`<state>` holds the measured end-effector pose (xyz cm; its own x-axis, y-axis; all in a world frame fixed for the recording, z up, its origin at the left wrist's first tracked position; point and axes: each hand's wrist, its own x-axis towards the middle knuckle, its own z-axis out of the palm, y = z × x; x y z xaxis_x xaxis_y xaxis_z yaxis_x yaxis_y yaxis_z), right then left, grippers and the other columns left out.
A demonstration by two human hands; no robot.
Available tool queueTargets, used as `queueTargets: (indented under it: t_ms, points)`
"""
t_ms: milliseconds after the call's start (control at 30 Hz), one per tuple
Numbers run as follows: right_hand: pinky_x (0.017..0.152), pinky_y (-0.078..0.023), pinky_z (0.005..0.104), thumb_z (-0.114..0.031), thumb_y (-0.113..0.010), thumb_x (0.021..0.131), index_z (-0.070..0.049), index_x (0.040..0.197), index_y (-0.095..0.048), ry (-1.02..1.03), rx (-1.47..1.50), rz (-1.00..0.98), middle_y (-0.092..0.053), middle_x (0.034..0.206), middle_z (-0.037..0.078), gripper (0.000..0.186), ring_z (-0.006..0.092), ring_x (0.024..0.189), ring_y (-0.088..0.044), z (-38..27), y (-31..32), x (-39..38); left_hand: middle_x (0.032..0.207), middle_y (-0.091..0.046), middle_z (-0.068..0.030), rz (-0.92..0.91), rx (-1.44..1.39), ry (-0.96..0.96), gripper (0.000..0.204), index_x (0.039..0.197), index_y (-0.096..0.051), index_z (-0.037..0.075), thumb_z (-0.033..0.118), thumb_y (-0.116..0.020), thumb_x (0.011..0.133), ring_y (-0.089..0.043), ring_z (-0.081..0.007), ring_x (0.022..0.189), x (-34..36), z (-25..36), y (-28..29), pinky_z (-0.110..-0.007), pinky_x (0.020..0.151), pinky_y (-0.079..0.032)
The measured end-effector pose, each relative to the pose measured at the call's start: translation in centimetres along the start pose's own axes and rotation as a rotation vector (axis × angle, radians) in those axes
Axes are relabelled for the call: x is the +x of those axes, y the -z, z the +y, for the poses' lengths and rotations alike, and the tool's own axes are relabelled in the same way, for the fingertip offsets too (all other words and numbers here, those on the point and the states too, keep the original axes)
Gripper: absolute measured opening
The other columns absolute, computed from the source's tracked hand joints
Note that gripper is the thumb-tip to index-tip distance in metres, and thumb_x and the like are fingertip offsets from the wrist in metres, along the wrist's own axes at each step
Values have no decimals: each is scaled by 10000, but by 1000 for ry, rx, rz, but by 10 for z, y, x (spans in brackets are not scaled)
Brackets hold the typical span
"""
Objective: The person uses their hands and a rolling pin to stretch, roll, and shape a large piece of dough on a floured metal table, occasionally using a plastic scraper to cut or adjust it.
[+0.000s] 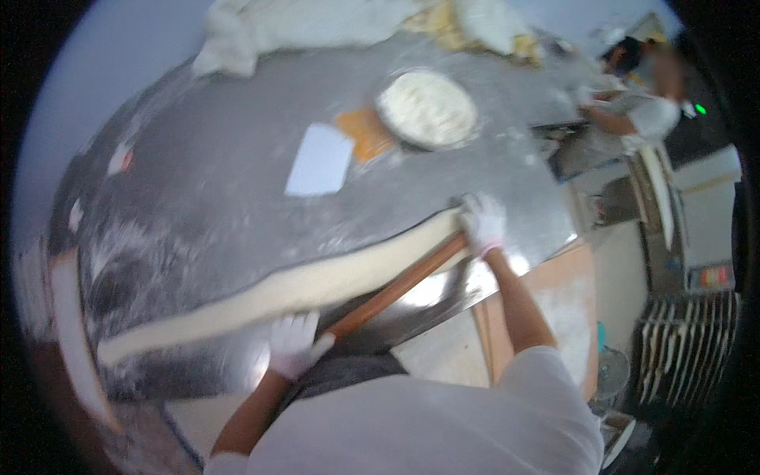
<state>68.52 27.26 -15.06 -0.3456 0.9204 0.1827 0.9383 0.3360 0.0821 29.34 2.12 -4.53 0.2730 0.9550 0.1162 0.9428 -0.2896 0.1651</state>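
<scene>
A long strip of pale dough (pixel 301 289) lies slantwise over the metal worktop, from the near left up to my right hand. Along its near side runs a brown wooden rolling pin (pixel 396 286). My right hand (pixel 484 223), in a white glove, closes over the pin's far end, its fingertips at the dough's right end. Also gloved, my left hand (pixel 297 347) has its fingers stretched out at the dough's near edge. The left thumb touches the pin's near end. A small flap of dough shows under the pin beside my right hand.
Farther back on the floury worktop (pixel 214 174) are a round tub of flour (pixel 427 109), an orange sheet (pixel 364 136) and a white card (pixel 319 160). White cloths (pixel 309 24) lie along the far edge. A co-worker (pixel 645 115) stands far right, above a slatted rack (pixel 687 348).
</scene>
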Motion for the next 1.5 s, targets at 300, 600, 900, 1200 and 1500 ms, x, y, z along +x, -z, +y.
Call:
queueTargets:
  t_ms: [300,600,900,1200,1500]
  points:
    - [1107,-206,551,-388,-503,862,-177,1232,-539,97,161,47,-493,1289,137,428,358,1265,-398,20,22,-25,656,-622,-102,-363,-198,99,261,736,-597,124,360,-699,692,-629,-322,643,22,5,-5,-465,630,-494]
    - [959,-319,510,-259,-699,694,-143,1118,-547,353,156,-125,-543,1109,100,465,330,1094,-470,-32,103,10,792,-642,-106,-66,25,43,321,915,-638,116,362,-698,718,-622,-311,754,6,-99,44,-438,696,-482]
    - [1019,-327,497,-240,-752,657,-98,1113,-539,453,239,16,-534,1183,121,523,325,1167,-461,-131,119,20,1128,-608,-137,-48,99,281,514,1150,-593,77,439,-645,788,-531,-347,1106,-32,-171,111,-480,940,-391]
    - [1034,-289,545,-449,-449,910,-212,1383,-422,223,142,-95,-411,1412,110,531,304,1289,-385,-203,39,39,1396,-437,-144,-60,165,594,539,1348,-438,57,409,-448,940,-341,-344,1329,-26,-178,49,-563,1078,-228]
    - [984,-328,563,-370,-456,918,-227,1246,-530,252,6,-192,-457,1325,70,365,279,1252,-399,-120,76,56,1463,-363,-123,-277,122,690,526,1388,-397,95,339,-427,923,-253,-321,1393,43,-76,82,-530,1126,-176]
